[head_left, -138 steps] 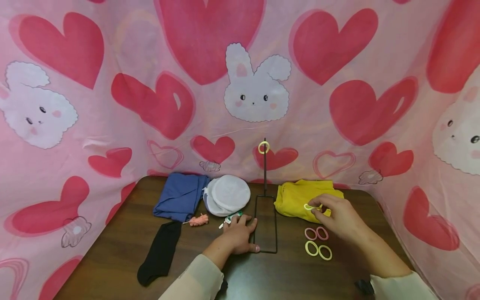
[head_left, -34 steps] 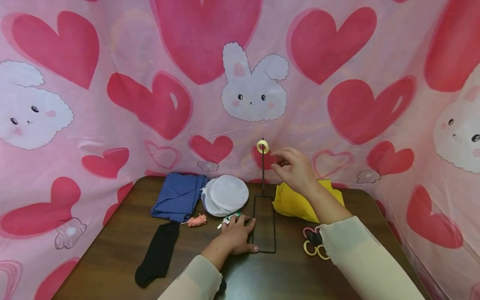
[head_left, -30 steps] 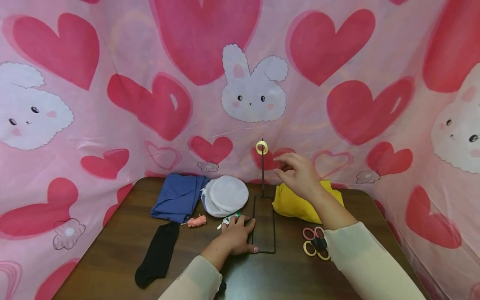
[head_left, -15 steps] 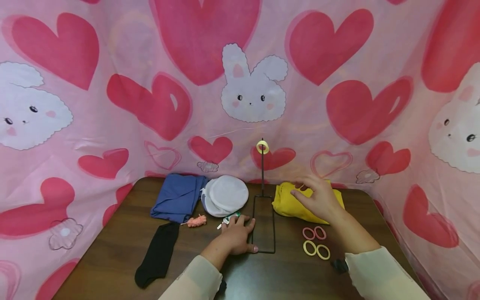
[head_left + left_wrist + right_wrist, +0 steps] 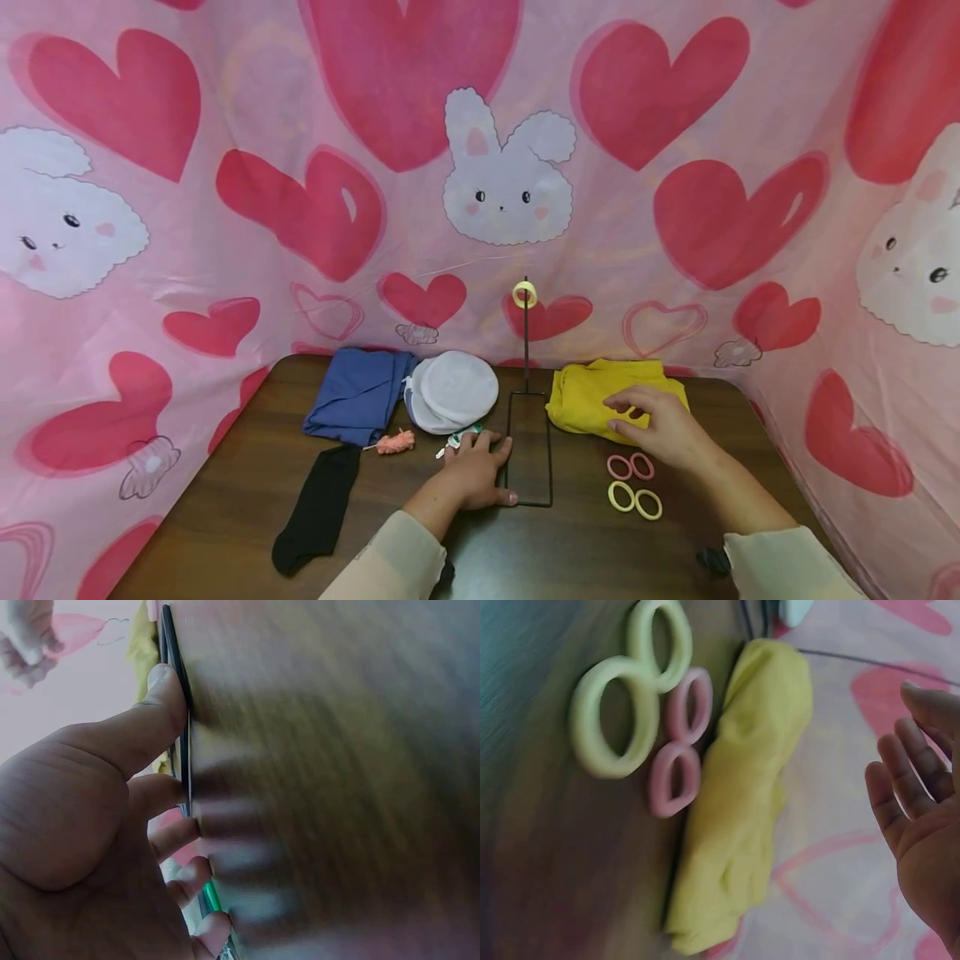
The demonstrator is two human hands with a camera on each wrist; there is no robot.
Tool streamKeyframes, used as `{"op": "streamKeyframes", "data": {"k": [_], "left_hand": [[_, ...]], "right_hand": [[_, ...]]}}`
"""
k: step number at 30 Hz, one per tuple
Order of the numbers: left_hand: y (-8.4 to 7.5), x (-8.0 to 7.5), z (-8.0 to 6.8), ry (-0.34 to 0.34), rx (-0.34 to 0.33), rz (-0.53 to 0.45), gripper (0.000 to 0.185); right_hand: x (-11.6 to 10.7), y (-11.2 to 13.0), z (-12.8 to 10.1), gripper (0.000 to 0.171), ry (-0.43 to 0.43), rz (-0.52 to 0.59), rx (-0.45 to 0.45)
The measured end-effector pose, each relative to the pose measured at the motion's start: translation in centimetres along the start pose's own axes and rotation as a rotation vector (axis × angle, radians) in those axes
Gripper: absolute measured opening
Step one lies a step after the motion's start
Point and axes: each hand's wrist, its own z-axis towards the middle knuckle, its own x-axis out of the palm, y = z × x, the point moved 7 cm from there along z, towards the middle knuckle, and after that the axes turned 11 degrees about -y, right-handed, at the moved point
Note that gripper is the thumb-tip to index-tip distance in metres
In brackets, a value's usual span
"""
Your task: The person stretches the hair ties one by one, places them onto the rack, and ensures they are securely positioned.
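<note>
Lowered from beside the yellow ring [image 5: 525, 293] atop the stand, right hand [image 5: 660, 425] now over the yellow cloth [image 5: 592, 392], fingers loose and apart, empty. Nearest, yellow and pink hair ties [image 5: 634, 485] lying on the desk [image 5: 225, 517]. Left hand [image 5: 476, 473] flat, fingers spread, pressing the wire stand base [image 5: 549, 467]. Farther back, blue cloth [image 5: 356, 392] and white pouch [image 5: 453, 387].
</note>
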Motion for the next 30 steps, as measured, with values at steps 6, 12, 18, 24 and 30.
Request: {"op": "streamKeyframes", "data": {"k": [6,12,18,24,30], "left_hand": [[0.0,0.0,0.0,0.008,-0.004,-0.003,0.094],[0.1,0.1,0.0,0.008,-0.006,-0.004,0.095],[0.1,0.1,0.0,0.006,-0.006,-0.005,0.094],[0.2,0.2,0.0,0.012,-0.012,-0.004,0.094],[0.1,0.1,0.1,0.011,-0.007,-0.001,0.094]], "right_hand": [[0.1,-2.5,-2.1,0.027,0.081,0.022,0.051],[0.4,-4.4,-4.0,0.032,0.196,0.007,0.094],[1.2,-6.0,-5.4,0.040,0.310,-0.022,0.154],[2.0,-7.1,-6.1,0.049,0.364,-0.014,0.189],[2.4,-7.5,-6.4,0.050,0.408,-0.037,0.204]]}}
